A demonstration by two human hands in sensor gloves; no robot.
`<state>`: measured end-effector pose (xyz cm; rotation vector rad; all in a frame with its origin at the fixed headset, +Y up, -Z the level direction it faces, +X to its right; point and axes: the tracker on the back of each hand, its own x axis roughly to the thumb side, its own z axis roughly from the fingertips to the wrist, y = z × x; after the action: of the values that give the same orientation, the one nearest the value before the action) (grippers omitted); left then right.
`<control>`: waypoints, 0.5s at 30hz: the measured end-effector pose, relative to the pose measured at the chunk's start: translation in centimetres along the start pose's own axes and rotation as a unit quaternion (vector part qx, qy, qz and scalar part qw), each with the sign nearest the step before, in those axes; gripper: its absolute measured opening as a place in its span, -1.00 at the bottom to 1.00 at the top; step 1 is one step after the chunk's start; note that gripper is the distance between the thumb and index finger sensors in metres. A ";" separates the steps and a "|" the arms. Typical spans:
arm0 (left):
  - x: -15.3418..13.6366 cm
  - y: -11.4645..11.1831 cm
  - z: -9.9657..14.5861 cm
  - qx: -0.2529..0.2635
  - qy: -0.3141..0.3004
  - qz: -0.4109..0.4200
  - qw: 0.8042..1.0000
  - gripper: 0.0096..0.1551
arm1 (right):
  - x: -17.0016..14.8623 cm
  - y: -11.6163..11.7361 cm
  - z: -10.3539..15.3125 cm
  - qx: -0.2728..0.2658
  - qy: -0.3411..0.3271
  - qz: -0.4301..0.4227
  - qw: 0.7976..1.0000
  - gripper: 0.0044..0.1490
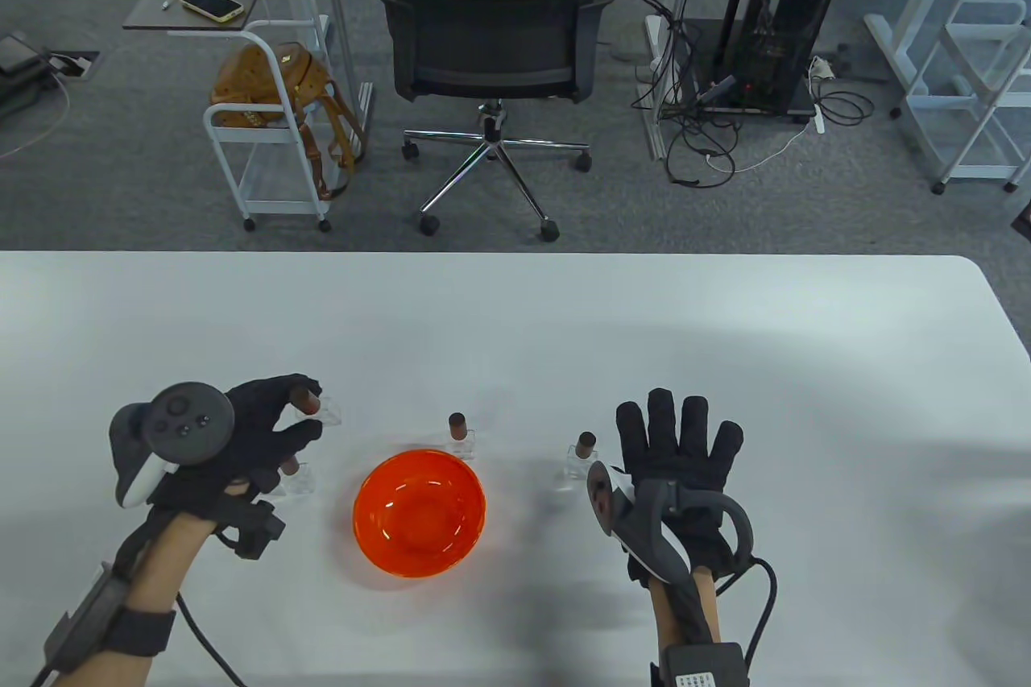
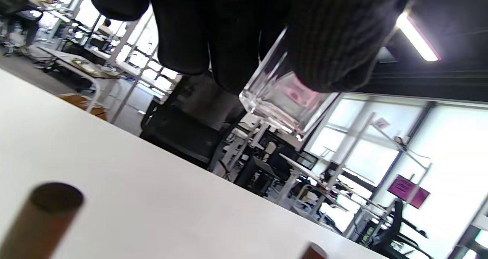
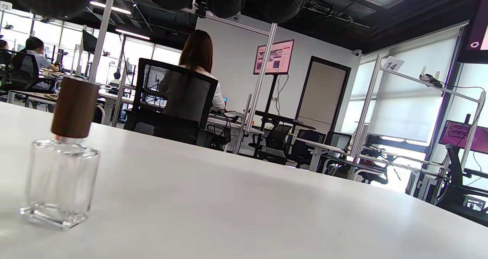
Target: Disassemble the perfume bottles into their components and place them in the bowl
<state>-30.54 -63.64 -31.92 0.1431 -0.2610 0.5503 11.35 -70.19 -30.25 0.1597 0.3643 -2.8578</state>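
A perfume bottle [image 1: 316, 410] is held lifted off the tabletop [image 1: 805, 365] left of the bowl [image 1: 420, 513], pinched by the left hand [image 1: 250, 437]. The right hand [image 1: 681, 449] is laid flat, fingers [image 1: 660, 417] spread, nothing gripped. Looks like the cap [image 1: 304, 400] needs pulling next, so that free hand would be wanted.

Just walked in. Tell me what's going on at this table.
A person in sensor gloves is taking perfume bottles apart. The left hand grips one bottle, lifted off the table. The right hand lies open, holding nothing. Three capped bottles stand around the orange bowl, which holds no parts yet.
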 end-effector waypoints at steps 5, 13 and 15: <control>2.8 -2.4 2.9 -0.014 -0.046 -0.011 0.999 -0.38 | 0.9 0.1 0.1 0.008 -0.011 0.006 1.000 -0.01; 3.4 -6.1 4.6 -0.060 -0.059 -0.034 0.996 -0.38 | 4.2 -2.1 0.3 -0.011 -0.036 -0.039 0.999 -0.04; 3.4 -6.4 4.6 -0.065 -0.057 -0.045 0.995 -0.39 | 5.5 -3.8 0.1 -0.020 -0.051 -0.073 0.996 -0.05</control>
<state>-25.26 -68.28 -27.01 0.0592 -0.3997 0.4347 5.02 -67.98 -30.00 -0.0218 0.4278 -2.9857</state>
